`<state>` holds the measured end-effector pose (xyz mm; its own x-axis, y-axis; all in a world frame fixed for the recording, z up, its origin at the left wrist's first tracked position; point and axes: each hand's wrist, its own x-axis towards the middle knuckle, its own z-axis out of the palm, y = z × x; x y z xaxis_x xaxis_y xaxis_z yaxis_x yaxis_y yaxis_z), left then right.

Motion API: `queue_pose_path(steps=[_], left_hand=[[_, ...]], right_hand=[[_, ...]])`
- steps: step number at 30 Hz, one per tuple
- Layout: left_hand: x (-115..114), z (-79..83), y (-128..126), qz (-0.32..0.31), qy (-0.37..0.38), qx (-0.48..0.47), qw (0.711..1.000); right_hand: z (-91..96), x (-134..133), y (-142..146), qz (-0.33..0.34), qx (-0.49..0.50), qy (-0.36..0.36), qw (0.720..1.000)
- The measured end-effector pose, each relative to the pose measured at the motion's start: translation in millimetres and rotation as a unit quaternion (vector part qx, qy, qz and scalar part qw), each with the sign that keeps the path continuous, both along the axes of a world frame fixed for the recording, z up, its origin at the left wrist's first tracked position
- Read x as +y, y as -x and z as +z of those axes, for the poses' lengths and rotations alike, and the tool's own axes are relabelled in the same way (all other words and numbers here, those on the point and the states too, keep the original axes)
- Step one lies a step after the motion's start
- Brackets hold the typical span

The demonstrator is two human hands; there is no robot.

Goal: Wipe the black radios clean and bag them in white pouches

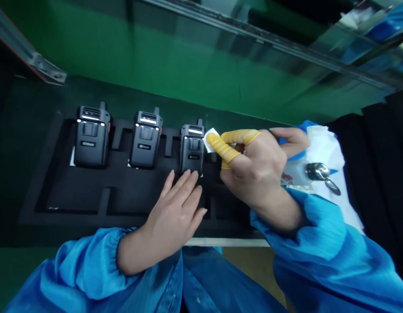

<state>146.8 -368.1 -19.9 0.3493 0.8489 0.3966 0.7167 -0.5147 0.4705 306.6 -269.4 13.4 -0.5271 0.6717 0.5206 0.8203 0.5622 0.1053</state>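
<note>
Three black two-way radios lie in a row: a left one, a middle one and a right one, each with a stub antenna at its top. They rest on a black foam tray. My left hand is open, fingers stretched out, its fingertips against the lower end of the right radio. My right hand wears yellow finger cots and pinches a small white wipe. The wipe is at the upper right side of that same radio; whether it touches the radio I cannot tell.
To the right, a small metal-topped container stands on white cloth or paper. A metal frame bar crosses above the green back panel. A bracket juts in at left. Dark folded material lies far right.
</note>
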Motion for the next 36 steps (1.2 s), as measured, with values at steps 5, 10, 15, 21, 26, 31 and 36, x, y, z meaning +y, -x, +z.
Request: queue_pose_path(steps=[5,10,15,21,26,31,36], left_hand=[[-7,10.4,38,0.060,0.020,0.056,0.996],[-8,0.0,65,0.107,0.027,0.107,0.988],[-6,-8.0,65,0.113,0.027,0.107,0.987],[-5,-7.9,65,0.110,0.022,0.092,0.989],[-5,-8.5,65,0.114,0.032,0.093,0.989],[-4,-7.4,66,0.106,0.033,0.106,0.988],[-5,-8.0,65,0.111,0.029,0.097,0.989]], right_hand=[[4.2,28,41,0.026,-0.001,0.075,0.997],[-16.3,49,87,0.069,-0.012,0.088,0.994],[-26.0,55,110,0.107,-0.075,0.054,0.990],[-25.7,52,97,0.113,-0.095,0.014,0.989],[-24.4,55,114,0.121,-0.080,0.050,0.988],[-25.6,54,114,0.068,-0.100,0.026,0.992],[-30.6,48,84,0.042,-0.083,-0.019,0.995]])
